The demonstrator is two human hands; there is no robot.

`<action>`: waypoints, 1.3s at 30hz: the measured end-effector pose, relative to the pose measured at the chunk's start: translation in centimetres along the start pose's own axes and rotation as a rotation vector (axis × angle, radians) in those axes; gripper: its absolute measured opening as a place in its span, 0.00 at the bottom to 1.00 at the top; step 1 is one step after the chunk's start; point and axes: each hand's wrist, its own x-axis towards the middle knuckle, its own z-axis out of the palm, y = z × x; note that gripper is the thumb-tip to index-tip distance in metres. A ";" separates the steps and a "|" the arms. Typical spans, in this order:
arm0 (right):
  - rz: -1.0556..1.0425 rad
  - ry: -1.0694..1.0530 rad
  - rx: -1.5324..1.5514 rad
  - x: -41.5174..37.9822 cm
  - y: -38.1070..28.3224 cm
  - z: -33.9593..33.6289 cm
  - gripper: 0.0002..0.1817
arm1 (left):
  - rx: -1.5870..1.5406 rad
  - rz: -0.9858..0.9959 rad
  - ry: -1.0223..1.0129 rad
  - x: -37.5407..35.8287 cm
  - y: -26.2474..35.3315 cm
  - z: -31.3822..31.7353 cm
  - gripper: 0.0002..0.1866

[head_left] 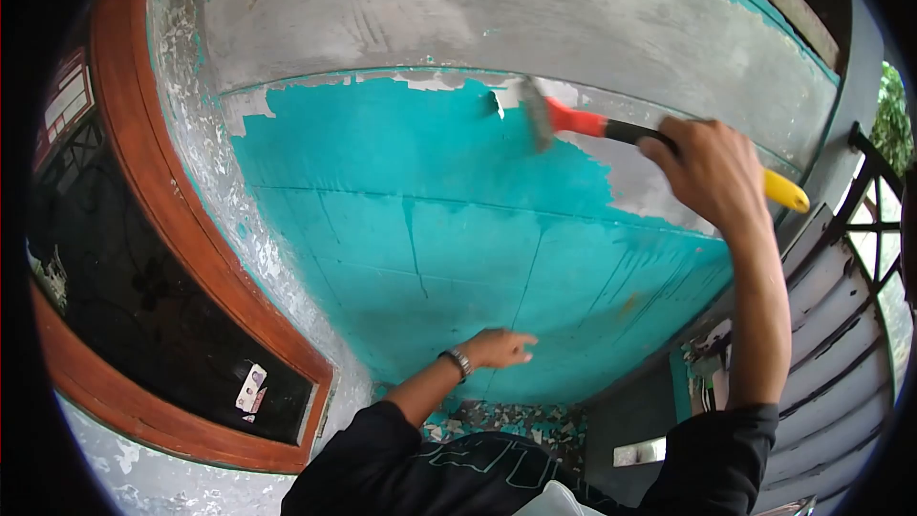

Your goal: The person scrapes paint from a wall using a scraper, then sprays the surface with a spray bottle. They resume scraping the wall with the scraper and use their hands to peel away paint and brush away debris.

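Observation:
My right hand (pixel 712 167) is wrapped round the black part of a scraper's handle (pixel 630 131), which is red near the head and yellow at its end. The blurred metal head (pixel 537 115) is at the turquoise paint (pixel 382 143) on the wall, near the paint's ragged upper edge. Just left of the head, a small flap of paint (pixel 497 105) stands away from the wall. Lower down, my left hand (pixel 499 348) is in front of the painted wall, its fingers partly curled with one finger stretched out, holding nothing.
Bare grey wall (pixel 382 10) shows above the paint. At the left is a brown wooden frame (pixel 181 201) round dark glass. Paint chips (pixel 516 417) lie at the wall's foot. A dark metal railing (pixel 874 220) and grey slats (pixel 831 354) are at the right.

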 end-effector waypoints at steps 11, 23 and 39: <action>-0.071 -0.008 -0.119 2.8 0.7 -3.3 0.15 | -0.189 -0.435 0.080 -14.9 -15.1 7.2 0.27; -0.076 -0.030 0.074 5.5 -6.5 0.5 0.19 | -0.152 -0.665 0.131 -22.3 -18.3 12.5 0.32; -0.266 0.040 0.265 6.0 -13.1 5.0 0.20 | -0.468 -1.138 0.445 -34.0 -13.1 18.7 0.33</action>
